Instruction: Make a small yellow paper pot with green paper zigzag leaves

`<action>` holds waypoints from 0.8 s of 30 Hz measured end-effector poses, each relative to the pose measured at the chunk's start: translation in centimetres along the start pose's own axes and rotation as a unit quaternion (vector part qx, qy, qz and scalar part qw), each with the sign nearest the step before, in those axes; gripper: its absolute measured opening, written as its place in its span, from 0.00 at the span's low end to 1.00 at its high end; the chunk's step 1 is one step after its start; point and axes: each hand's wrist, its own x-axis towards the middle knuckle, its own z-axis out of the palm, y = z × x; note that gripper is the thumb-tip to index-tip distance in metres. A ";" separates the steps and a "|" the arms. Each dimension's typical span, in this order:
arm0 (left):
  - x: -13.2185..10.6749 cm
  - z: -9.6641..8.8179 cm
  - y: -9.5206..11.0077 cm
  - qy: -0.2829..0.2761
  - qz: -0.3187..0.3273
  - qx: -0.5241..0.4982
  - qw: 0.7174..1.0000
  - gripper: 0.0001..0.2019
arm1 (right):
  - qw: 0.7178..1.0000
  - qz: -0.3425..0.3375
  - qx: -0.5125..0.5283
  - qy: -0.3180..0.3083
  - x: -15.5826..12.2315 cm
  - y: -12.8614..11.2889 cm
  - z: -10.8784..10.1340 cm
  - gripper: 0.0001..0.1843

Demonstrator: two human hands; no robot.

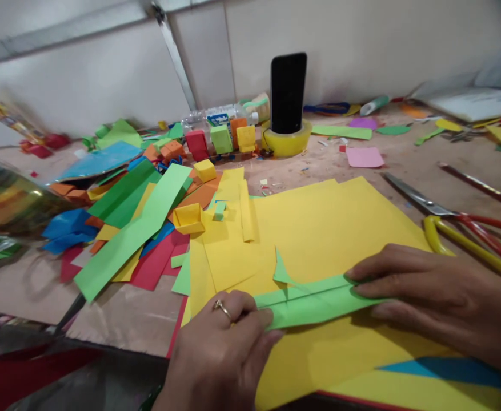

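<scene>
On one finger of my left hand I wear a slim, gold-coloured ring with a small raised setting on top. My right hand is bare from fingertips to wrist, its fingers slender and tapering.

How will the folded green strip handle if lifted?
The folded green strip is likely light: it looks like thin paper. Its lengthwise fold probably stiffens it somewhat. The left hand and right hand are near opposite ends; lifted from one alone, it might still sag.
</scene>
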 end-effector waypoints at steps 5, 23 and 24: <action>0.5 0.0 -0.2 -0.007 -0.021 -0.013 1.000 0.10 | 0.999 0.022 0.035 0.005 0.0 0.6 0.5 0.08; 1.8 -0.5 -0.6 -0.073 -0.009 0.084 0.994 0.10 | 0.992 0.126 -0.019 0.023 0.0 0.4 0.4 0.08; 1.8 -0.5 -0.6 -0.077 -0.009 0.085 0.993 0.10 | 0.992 0.121 -0.022 0.021 0.1 0.4 0.4 0.07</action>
